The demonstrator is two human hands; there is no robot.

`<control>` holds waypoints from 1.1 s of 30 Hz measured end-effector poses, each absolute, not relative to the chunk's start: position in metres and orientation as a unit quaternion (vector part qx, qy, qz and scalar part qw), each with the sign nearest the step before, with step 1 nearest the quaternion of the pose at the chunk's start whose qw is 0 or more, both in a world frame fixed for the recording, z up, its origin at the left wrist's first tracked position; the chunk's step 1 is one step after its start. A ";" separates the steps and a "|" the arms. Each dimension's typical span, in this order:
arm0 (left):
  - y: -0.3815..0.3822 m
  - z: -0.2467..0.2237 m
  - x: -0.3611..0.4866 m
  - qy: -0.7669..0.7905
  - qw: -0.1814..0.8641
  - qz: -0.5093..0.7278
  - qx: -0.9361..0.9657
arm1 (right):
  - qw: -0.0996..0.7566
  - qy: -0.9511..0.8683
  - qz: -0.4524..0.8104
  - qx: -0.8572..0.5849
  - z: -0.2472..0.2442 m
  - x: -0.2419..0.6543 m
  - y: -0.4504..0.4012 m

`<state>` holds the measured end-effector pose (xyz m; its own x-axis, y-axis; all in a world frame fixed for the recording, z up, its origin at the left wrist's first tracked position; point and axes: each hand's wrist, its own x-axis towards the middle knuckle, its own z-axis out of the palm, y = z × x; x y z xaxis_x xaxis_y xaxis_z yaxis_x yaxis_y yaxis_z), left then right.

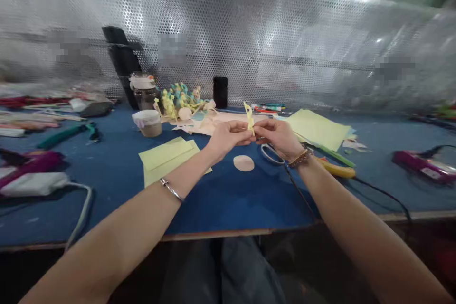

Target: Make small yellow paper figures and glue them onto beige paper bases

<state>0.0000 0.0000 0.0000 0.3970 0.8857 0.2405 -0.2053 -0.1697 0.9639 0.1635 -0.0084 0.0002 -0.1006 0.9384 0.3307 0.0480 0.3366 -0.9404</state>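
My left fingers (242, 135) and right fingers (262, 131) meet, pinched on the lower end of a yellow paper piece (249, 115), its twisted-looking top standing up between them, above the blue desk (228, 209). To handle it well, I'd press only lightly, since paper this thin would probably crease under a hard squeeze, and let one side steady the base while the other shapes it. A pale round disc (244, 163) lies nearer to me than my fingers, so I'd avoid brushing it. Yellow-green sheets (167, 156) lie to their left, and a grey ring handle (263, 151) shows just below the right ones
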 end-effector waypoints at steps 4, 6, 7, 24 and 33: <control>0.000 0.000 0.000 0.285 0.576 0.467 0.608 | 0.540 -0.617 0.413 -0.397 0.000 0.166 -0.008; 0.000 0.000 0.000 0.285 0.576 0.466 0.607 | 0.541 -0.618 0.412 -0.395 0.000 0.166 -0.008; 0.000 0.000 0.000 0.285 0.578 0.467 0.606 | 0.541 -0.619 0.411 -0.395 0.001 0.166 -0.008; 0.001 -0.001 -0.002 0.291 0.568 0.459 0.618 | 0.525 -0.670 0.332 -0.407 0.006 0.168 -0.012; 0.001 -0.001 -0.002 0.310 0.530 0.453 0.647 | 0.517 -0.687 0.306 -0.408 0.007 0.168 -0.014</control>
